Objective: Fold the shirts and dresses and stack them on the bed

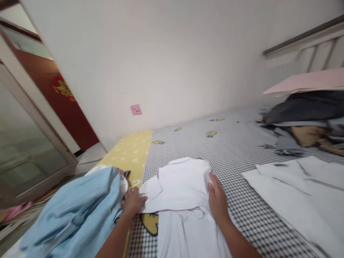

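Note:
A white shirt (185,184) lies partly folded on the checked bedsheet, its upper part laid across and a lower section reaching toward me. On the left, a short flap of the shirt sticks out, and my left hand (134,201) is closed on its outer edge, thumb on top of the cloth. My right hand (219,200) rests against the shirt's right side with fingers stretched out and thumb apart, touching the edge. Close beside my left hand is a heap of light blue clothing (77,211).
Another white garment (301,193) lies flat at the right. Behind it rises a stack of dark and brown clothes (303,111) with a pink flat sheet (309,81) on top. The checked bedsheet (188,143) has a yellow border (129,152). A wall (172,64) stands behind.

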`<action>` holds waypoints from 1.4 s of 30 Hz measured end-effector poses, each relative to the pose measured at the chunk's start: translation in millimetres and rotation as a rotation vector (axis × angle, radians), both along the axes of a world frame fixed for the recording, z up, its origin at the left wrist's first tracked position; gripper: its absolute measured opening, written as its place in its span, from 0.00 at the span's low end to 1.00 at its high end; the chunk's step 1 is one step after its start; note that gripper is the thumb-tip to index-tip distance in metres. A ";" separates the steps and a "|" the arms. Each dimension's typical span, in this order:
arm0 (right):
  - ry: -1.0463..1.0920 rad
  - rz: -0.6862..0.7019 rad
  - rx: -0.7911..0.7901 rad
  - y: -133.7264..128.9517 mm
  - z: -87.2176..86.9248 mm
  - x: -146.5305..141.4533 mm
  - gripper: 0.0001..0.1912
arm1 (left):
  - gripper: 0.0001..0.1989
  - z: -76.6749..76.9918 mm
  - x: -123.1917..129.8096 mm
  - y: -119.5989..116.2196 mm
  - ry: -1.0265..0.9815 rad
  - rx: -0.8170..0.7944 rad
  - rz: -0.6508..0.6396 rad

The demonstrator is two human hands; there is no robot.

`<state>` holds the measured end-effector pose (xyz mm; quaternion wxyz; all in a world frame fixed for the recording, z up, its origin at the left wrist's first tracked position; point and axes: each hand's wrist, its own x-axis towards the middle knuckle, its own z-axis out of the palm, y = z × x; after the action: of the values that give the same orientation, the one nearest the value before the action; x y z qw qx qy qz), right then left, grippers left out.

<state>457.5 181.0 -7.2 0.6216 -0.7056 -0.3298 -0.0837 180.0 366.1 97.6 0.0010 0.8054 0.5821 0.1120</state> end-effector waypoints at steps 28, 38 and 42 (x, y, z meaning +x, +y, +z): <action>-0.328 0.045 -0.788 0.8 20.1 -15.9 0.26 | 0.20 9.4 33.4 -115.1 -0.167 0.463 -0.565; -0.254 0.097 -0.840 -3.3 21.1 -12.2 0.27 | 0.23 -68.8 30.4 -105.3 0.019 0.030 -0.602; -0.152 0.092 -0.815 -0.1 20.2 -4.4 0.25 | 0.23 -76.7 30.9 -106.7 -0.010 0.107 -0.589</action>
<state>453.1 180.9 13.0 0.2685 -0.8702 -0.4120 0.0298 210.9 259.4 20.9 -0.0063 0.9380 0.3165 0.1414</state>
